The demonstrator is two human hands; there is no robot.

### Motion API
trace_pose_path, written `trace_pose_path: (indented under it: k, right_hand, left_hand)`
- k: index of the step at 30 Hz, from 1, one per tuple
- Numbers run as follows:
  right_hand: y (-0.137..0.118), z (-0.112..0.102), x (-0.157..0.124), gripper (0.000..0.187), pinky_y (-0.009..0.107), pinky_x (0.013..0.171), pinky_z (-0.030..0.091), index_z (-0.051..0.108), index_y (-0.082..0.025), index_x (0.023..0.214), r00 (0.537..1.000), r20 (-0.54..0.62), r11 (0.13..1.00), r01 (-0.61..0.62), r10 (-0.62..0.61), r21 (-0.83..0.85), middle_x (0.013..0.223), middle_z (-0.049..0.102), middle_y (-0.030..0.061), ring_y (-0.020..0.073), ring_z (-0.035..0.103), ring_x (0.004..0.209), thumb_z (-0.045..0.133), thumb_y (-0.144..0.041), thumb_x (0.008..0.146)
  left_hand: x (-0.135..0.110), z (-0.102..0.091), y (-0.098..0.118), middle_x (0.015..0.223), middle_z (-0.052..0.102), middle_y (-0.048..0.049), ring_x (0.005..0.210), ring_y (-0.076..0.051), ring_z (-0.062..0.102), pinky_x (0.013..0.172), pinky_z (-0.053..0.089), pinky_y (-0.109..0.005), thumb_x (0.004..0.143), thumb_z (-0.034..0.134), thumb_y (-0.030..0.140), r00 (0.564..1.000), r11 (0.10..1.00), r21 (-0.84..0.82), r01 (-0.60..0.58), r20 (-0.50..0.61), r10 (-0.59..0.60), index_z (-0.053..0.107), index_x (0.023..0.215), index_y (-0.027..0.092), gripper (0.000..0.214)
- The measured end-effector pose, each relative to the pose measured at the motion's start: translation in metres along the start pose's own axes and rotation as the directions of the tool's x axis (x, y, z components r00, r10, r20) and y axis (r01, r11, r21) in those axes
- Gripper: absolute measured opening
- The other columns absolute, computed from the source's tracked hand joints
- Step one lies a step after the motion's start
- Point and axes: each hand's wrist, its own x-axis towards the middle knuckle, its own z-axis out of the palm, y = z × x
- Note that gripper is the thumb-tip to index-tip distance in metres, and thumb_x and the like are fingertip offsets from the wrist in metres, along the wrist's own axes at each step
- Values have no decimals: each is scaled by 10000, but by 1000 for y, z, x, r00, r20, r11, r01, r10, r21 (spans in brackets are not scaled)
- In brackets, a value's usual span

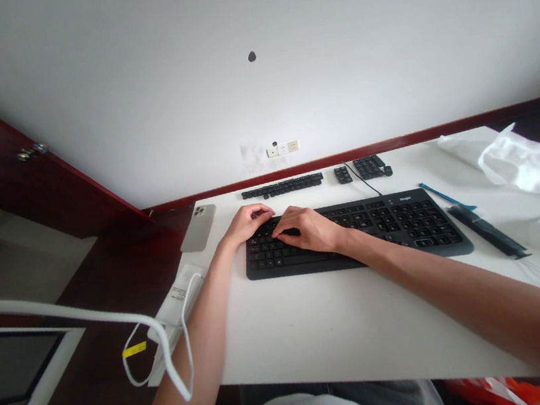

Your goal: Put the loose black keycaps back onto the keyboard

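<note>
A black keyboard (313, 258) lies on the white table, with keycaps on its left part and bare key sockets across much of its middle and right. My left hand (250, 222) is at the keyboard's upper left corner, its thumb and fingertips drawn together; anything between them is too small to make out. Over the left keys, my right hand (308, 229) has thumb and index finger pinched close to the key surface, and what they hold, if anything, is hidden. Behind the keyboard sit loose black keycaps (292, 185) in rows, with more keycaps (369, 167) grouped farther right.
A phone (199, 228) lies face down at the table's left, near a white power strip (182, 295) with a looped white cable (161, 338). To the right are a blue stick-like tool (445, 198), a dark wrapped strip (488, 231) and white plastic bags (535, 158).
</note>
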Motion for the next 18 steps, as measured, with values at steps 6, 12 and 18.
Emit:
trace_pose_path:
  k: [6,12,18]
  right_hand:
    - [-3,-2,1,214,368,919,552,771,-259,1018,1000,24,1000,-9,8,27,992,775,16,224,686,1007,701,-114,876]
    - [-4,-3,1,154,360,938,535,764,-261,941,998,55,998,-5,1,68,960,773,-5,209,696,977,714,-134,871]
    - [0,-3,1,162,343,910,552,787,-290,991,996,69,996,-59,54,68,998,779,-14,200,717,961,704,-180,906]
  left_hand:
    - [1,0,-1,1019,770,-89,949,-222,684,867,504,-335,874,696,487,1000,1000,0,-1,3,1,764,940,163,338]
    - [1,-1,-2,1015,767,-81,946,-217,680,864,496,-331,887,688,474,1000,1000,9,-10,2,10,762,935,166,321]
    - [1,0,-3,999,767,-77,932,-210,677,862,489,-328,891,687,475,1000,1000,14,-27,-1,27,766,942,166,323]
